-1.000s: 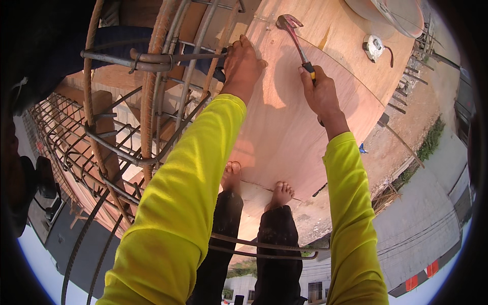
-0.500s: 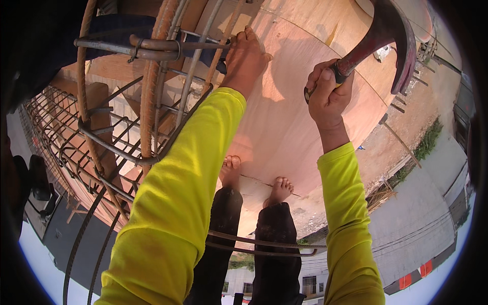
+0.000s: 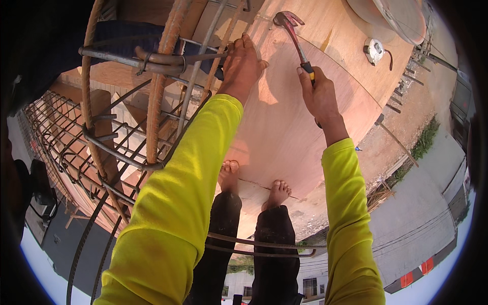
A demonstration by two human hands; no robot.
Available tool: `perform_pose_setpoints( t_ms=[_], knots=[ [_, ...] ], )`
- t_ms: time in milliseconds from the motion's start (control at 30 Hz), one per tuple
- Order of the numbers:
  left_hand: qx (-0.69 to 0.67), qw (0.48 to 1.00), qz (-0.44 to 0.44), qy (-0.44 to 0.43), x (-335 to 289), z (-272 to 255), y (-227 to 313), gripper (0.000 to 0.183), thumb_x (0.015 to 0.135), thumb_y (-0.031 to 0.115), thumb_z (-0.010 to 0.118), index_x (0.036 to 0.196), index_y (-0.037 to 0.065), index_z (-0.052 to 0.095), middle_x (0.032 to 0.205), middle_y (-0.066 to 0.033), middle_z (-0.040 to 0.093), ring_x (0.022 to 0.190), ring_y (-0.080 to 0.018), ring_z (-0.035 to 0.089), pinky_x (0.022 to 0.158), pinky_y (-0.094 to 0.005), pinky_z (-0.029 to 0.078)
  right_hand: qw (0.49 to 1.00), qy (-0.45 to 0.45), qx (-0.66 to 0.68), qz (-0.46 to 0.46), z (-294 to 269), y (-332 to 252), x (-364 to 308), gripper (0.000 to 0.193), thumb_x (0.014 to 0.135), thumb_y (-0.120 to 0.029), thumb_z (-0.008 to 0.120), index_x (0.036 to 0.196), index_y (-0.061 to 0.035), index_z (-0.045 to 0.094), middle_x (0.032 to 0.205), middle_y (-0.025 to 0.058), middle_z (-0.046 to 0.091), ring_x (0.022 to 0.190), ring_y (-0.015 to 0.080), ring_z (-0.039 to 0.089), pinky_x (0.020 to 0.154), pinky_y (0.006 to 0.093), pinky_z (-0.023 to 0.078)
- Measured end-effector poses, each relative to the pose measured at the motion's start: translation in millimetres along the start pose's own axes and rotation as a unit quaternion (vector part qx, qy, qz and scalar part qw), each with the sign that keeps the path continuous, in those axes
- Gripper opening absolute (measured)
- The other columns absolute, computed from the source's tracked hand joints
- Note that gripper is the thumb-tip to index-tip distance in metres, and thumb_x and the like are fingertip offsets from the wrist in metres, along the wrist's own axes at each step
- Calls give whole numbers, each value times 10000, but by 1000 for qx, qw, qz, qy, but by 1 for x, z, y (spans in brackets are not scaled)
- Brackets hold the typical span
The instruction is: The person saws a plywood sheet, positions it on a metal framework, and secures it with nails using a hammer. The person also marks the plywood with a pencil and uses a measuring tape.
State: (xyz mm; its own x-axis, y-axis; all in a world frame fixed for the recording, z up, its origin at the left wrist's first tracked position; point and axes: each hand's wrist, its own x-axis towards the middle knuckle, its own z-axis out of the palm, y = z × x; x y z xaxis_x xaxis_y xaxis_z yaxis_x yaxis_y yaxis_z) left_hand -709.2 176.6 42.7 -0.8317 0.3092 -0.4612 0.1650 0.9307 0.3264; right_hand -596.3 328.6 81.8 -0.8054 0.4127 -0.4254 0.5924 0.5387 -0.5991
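My right hand (image 3: 321, 94) is closed round the black and yellow grip of a claw hammer (image 3: 296, 41). The hammer's worn reddish head points away from me, over the plywood sheet (image 3: 284, 132). At the edge of the steel bars, my left hand (image 3: 243, 70) is back up, with its fingers stretched forward and its thumb apart. It lies against a thin rusty rebar (image 3: 216, 63) and beside the end of a crosswise bar (image 3: 201, 57). Part of its underside is hidden.
On the left stands a rebar cage (image 3: 156, 96), with timber behind it. A white tape measure (image 3: 374, 51) lies on the plywood near a round pale container (image 3: 399, 18). Bent bars (image 3: 264, 247) cross before my legs. My bare feet (image 3: 278, 193) stand on the boards.
The hammer has swung down and away from me, from raised close on the right to low over the plywood. The tape measure has come into full view. My left hand has barely moved.
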Motion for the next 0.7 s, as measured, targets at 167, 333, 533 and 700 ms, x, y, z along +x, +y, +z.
perform_pose_setpoints(
  t_ms=[167,333,533,700],
  knots=[
    [-23,1000,-1,-21,3,-2,-1,943,829,309,807,1537,-29,285,1487,-224,434,1408,-378,401,1130,-453,395,907,62,337,-246,8,13,0,299,1007,-281,612,1053,11,564,651,187,613,593,316,655,576,364,522],
    [-9,1000,1,-16,1,-5,2,924,852,295,787,1535,-50,268,1468,-215,444,1416,-383,379,1146,-453,398,998,4,35,-57,0,2,0,228,1002,-231,631,1033,-18,557,672,150,611,580,281,639,572,341,504],
    [-11,1000,0,-27,0,-1,-1,939,848,296,789,1537,-49,253,1488,-211,421,1419,-385,369,1160,-449,382,987,36,125,-96,3,-2,-5,234,985,-227,658,1033,-22,557,718,164,646,641,338,675,586,372,509],
    [-35,999,8,-5,3,4,-6,945,825,284,797,1542,-30,268,1501,-220,420,1414,-389,386,1160,-447,369,996,12,71,-49,8,5,-5,310,997,-307,618,1055,-8,558,749,230,675,707,428,679,620,465,540]
  ],
)
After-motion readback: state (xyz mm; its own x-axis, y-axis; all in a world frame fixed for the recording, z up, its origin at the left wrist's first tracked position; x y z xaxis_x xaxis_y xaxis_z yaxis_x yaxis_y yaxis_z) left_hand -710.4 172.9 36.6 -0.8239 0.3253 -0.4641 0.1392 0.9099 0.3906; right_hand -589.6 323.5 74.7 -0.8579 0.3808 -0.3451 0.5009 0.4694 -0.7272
